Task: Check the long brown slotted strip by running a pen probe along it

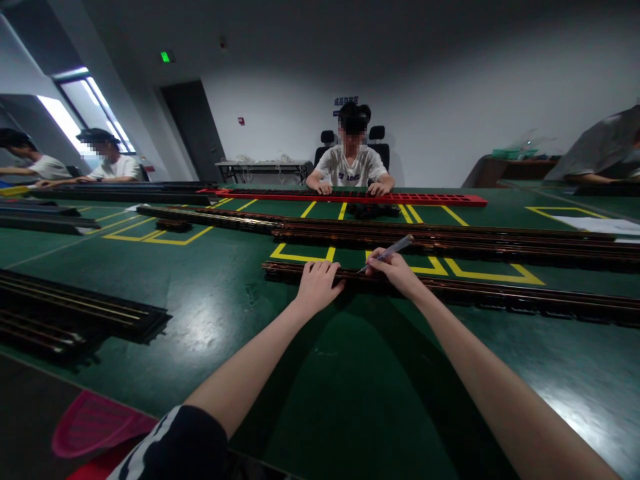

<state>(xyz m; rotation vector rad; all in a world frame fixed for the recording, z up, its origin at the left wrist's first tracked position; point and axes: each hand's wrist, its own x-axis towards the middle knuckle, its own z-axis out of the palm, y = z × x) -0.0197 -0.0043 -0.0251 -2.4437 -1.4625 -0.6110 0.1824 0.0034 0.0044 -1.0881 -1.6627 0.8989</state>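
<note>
Head view: the rail (500, 297) in hand is the nearest of several long dark ones. It lies flat across the middle of the frame, from just left of centre out past the right edge, on the green bench (350, 380). The left hand (317, 283) lies palm down on the rail near its left end, fingers curled over the far edge and gripping it. Just to its right, the right hand (397, 270) is closed around a pen (387, 252). The pen slants up to the right and its tip meets the rail's top between the two hands.

Both hands sit near the rail's left end, and almost all of its length runs on to the right of them. By that, the work on this rail looks to be at an early stretch. No pen marks can be made out on the dark surface, so what is already done cannot be told.

Behind the rail, more rails (450, 240) lie side by side over yellow floor-plan lines (300, 257) painted on the bench. Further back is a long red tray (350, 197), where a seated person (351, 167) rests both hands. A stack of rails (75, 320) lies at the left edge. Two more people (107, 163) sit at upper left and another (600, 147) leans in at upper right, near a sheet of paper (595, 223). A pink object (95, 423) shows at lower left.
</note>
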